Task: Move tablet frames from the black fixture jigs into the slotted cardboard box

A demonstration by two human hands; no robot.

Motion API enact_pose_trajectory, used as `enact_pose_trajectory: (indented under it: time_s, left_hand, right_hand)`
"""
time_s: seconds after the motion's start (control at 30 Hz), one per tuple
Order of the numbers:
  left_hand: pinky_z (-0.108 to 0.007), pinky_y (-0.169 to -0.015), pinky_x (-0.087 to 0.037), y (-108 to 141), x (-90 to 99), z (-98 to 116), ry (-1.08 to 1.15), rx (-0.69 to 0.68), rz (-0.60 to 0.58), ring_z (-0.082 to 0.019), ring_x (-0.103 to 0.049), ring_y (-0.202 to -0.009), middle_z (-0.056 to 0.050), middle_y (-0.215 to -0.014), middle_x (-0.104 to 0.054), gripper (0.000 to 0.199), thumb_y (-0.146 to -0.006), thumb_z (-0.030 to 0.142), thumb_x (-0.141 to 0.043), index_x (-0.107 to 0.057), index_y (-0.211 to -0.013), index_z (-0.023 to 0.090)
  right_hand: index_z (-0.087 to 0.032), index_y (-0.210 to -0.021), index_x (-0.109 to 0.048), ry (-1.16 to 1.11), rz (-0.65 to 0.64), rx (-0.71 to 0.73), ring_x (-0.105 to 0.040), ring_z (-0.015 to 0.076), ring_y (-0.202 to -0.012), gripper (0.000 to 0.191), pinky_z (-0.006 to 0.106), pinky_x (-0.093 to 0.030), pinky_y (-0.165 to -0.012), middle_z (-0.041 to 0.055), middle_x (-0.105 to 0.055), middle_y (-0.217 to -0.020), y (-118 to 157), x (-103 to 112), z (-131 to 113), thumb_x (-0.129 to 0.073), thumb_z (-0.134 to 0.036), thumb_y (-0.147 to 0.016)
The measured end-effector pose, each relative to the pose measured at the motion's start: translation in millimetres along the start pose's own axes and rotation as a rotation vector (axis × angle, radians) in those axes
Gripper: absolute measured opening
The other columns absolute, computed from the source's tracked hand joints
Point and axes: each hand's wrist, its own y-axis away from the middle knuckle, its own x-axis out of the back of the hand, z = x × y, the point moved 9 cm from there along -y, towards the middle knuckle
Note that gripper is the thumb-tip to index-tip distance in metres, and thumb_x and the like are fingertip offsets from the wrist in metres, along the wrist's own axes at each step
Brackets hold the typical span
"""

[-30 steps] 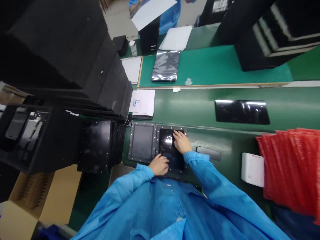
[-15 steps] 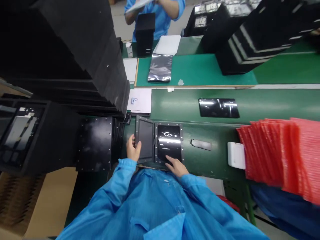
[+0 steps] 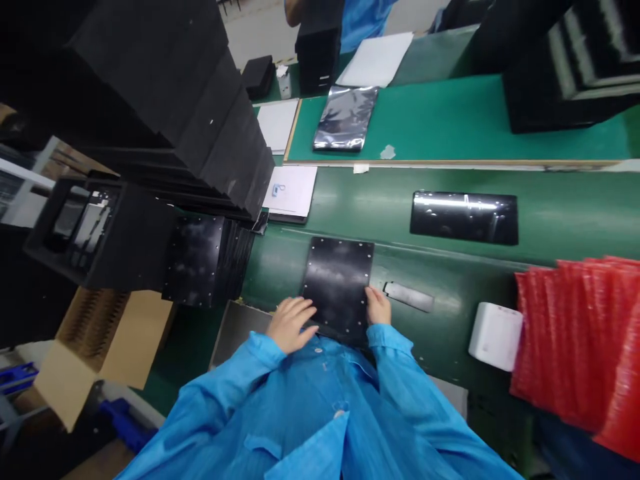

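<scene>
A flat black case with studs along its edges lies closed in front of me, close to my jacket. My left hand is open at its lower left edge, fingers stretched out and the thumb apart. At the right edge, my right hand grips the case with bent fingers; the fingertips are partly hidden. To the right of that hand lies a small grey metal strip with a dark end. A stack of similar studded black cases stands to the left.
A tall pile of black foam blocks rises at the left, above an open cardboard box. Farther right are a glossy black sheet, a white device and red bubble bags. Across the bench stands a person in blue.
The case stood open with its cover to the left; now it is closed. My right hand has moved from the glossy panel to the case's right edge. The view has shifted.
</scene>
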Motion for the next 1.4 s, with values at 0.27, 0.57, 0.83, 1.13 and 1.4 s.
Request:
enact_pose_trajectory:
  time_s: [0.27,0.57,0.83,1.13,1.4]
  left_hand:
    - [-0.049,-0.112,-0.031,51,221.1,-249,-0.172,0.867,0.589,-0.033,-0.04,-0.134,-0.022,-0.14,-0.046,0.056,-0.084,0.033,-0.053,-0.048,-0.133,0.007]
    - [-0.042,-0.107,-0.037,59,149.9,-231,0.393,0.652,0.574,-0.028,-0.047,-0.128,-0.01,-0.13,-0.057,0.042,-0.081,0.045,-0.059,-0.064,-0.116,0.022]
    - [-0.039,-0.091,-0.049,-65,-35.8,-149,1.097,0.767,0.225,-0.025,-0.065,-0.102,-0.012,-0.101,-0.071,0.039,-0.083,0.047,-0.055,-0.071,-0.096,0.013]
    - [-0.052,-0.116,-0.021,-110,-79.4,-25,0.376,0.384,-0.013,-0.032,-0.028,-0.141,-0.012,-0.149,-0.039,0.056,-0.072,0.039,-0.07,-0.06,-0.124,0.021]
    - [-0.076,-0.104,-0.003,-113,-154.2,24,-0.148,0.363,-0.339,-0.05,0.004,-0.141,-0.026,-0.156,-0.003,0.119,-0.059,0.065,-0.071,-0.019,-0.151,0.012]
  right_hand:
    - [-0.018,-0.091,-0.068,0.161,-0.216,0.19,-0.062,0.027,-0.103,0.045,0.047,-0.044,-0.098,0.0109,-0.071,-0.1,44,-89,-67,-0.057,-0.058,-0.072]
    - [-0.024,-0.117,-0.059,-0.021,-0.654,0.052,-0.058,0.0243,-0.112,0.06,0.04,-0.046,-0.097,0.0059,-0.065,-0.119,105,-306,-101,-0.063,-0.062,-0.07]
    - [-0.02,-0.109,-0.06,0.263,-0.047,0.14,-0.062,0.0287,-0.1,0.063,0.048,-0.048,-0.093,0.0102,-0.068,-0.108,17,-63,-41,-0.064,-0.062,-0.063]
    - [-0.013,-0.134,-0.047,0.747,-0.027,0.445,-0.04,0.0363,-0.13,0.068,0.055,-0.034,-0.104,0.0191,-0.049,-0.137,-19,69,-60,-0.053,-0.055,-0.08]
    - [-0.012,-0.115,-0.054,1.209,-0.393,0.575,-0.058,0.0286,-0.1,0.038,0.039,-0.043,-0.086,0.0179,-0.062,-0.107,-18,19,-51,-0.053,-0.036,-0.085]
